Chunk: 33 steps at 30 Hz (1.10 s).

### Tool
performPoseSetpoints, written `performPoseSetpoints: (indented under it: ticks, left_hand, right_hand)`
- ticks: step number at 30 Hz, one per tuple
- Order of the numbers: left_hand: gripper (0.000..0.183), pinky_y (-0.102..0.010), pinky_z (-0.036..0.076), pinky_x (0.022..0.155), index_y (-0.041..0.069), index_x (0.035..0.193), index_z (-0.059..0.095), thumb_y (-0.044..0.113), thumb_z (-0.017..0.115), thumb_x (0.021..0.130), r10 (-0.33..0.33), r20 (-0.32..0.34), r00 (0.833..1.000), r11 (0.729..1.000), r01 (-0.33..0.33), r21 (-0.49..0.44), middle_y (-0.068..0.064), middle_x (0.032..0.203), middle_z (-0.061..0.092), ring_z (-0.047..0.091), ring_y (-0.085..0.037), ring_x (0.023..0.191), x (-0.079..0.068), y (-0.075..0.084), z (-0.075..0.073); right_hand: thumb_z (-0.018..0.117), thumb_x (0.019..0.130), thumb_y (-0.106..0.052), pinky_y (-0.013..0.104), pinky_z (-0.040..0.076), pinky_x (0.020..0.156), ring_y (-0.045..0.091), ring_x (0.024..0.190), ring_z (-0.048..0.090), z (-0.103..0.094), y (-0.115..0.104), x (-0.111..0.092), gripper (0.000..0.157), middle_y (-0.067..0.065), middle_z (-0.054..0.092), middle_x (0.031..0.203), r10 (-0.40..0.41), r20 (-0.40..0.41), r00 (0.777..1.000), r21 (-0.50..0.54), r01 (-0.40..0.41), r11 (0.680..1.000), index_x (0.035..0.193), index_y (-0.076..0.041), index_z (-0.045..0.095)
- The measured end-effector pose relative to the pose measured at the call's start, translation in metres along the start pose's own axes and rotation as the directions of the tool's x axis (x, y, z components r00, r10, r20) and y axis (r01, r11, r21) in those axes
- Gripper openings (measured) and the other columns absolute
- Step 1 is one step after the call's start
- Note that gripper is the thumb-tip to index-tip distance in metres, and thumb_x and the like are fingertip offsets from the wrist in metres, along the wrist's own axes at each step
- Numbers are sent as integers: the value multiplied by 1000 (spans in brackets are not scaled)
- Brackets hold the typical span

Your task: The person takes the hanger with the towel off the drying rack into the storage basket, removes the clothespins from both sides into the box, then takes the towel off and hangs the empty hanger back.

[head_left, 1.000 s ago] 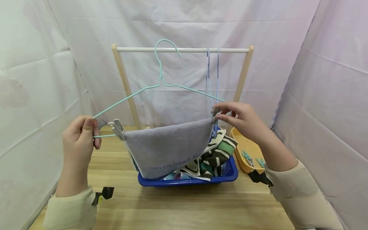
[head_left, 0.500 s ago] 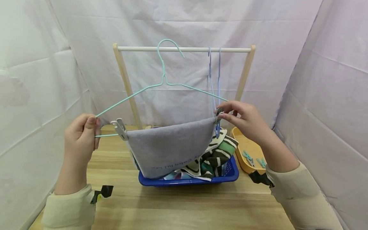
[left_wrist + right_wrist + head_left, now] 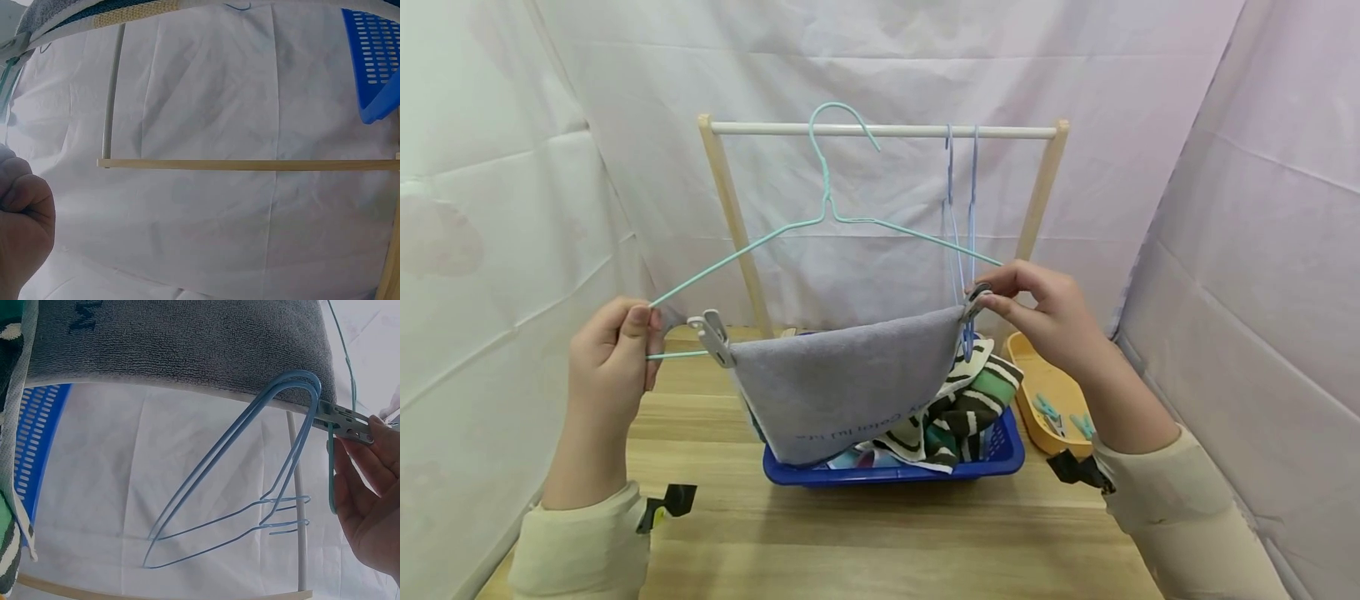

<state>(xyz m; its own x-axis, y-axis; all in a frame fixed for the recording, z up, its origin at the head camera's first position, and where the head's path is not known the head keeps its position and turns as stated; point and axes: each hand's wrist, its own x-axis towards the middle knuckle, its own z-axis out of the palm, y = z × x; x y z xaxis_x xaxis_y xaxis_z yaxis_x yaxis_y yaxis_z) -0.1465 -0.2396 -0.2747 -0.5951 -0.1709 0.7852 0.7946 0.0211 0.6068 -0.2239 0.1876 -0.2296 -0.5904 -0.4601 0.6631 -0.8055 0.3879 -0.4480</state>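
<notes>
A mint-green wire hanger (image 3: 826,179) is held up in front of the rack, its hook on top. My left hand (image 3: 612,358) grips its left corner. Folded over the hanger's bottom wire hangs a grey towel (image 3: 842,383) with printed letters. One grey clothes peg (image 3: 712,337) clamps the towel's left end. At the right end, my right hand (image 3: 1037,308) pinches a second clothes peg (image 3: 342,422), which sits on the towel's edge in the right wrist view. In the left wrist view, my left hand (image 3: 25,219) shows curled fingers.
Behind the towel stands a blue basket (image 3: 895,475) with striped cloth (image 3: 977,408) in it. Two blue hangers (image 3: 973,179) hang from the white rail (image 3: 880,130) of a wooden rack. A yellow tray (image 3: 1048,387) with several pegs (image 3: 1047,407) lies to the right.
Hanger, towel and both hands have shifted slightly right in the view. My right fingers have drawn back a little along the right peg, which shows more now.
</notes>
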Motion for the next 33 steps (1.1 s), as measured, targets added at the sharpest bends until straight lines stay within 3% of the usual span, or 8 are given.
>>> performPoseSetpoints:
  ticks: [9, 16, 24, 33]
  left_hand:
    - [26, -23, 17, 29, -10, 78, 52, 3, 51, 100, -63, -45, 997, 998, 63, 20, -3, 53, 45, 32, -8, 33, 0, 5, 0]
    - [27, -22, 15, 29, -16, 78, 49, -1, 49, 100, -36, -25, 999, 996, 34, -78, -5, 52, 43, 31, -9, 34, -1, 4, 0]
    - [28, -22, 16, 30, -15, 77, 49, 0, 50, 100, -40, -39, 998, 994, 35, -101, -6, 51, 43, 31, -9, 34, -1, 5, 0]
    - [28, -23, 15, 30, -14, 77, 49, 1, 49, 100, -54, -41, 998, 994, 49, -99, -5, 49, 41, 31, -10, 34, -2, 6, -3]
  right_hand:
    - [67, 87, 10, 19, 47, 73, 8, 84, 61, 1, 1, -2, 15, 5, 71, 96, -19, -46, 999, 33, 21, 999, 96, -1, 68]
    - [67, 86, 12, 20, 49, 78, 9, 89, 64, -1, -1, -3, 15, 9, 72, 97, -25, -71, 997, 86, 31, 996, 94, 0, 68]
    - [66, 87, 11, 22, 52, 85, 13, 92, 68, -3, -3, -4, 12, 10, 73, 99, -37, -107, 994, 187, 57, 981, 96, 3, 69]
    - [62, 90, 10, 21, 53, 83, 17, 92, 69, -4, -3, -6, 6, 9, 73, 98, 56, -142, 988, 426, 10, 905, 96, 12, 64]
